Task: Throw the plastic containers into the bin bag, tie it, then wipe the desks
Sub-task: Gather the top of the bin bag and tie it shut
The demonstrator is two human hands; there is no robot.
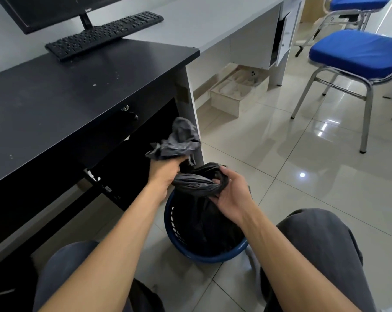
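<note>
Left hand [165, 174]: fingers curled round the bag's crumpled loose end, raised beside the desk [78, 86].
Right hand [231, 195]: clamped on the bag's twisted neck.
Bag [197, 224]: black, sits in the blue bin [213, 258] on the floor.
Keyboard [105, 33]: across both desks.

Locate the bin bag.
The bag is low centre in head view, in the blue bin beside the black desk; left hand and right hand grip its top.

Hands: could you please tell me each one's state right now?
Left hand: grips the bin bag by its loose end.
Right hand: grips its twisted neck.
</note>
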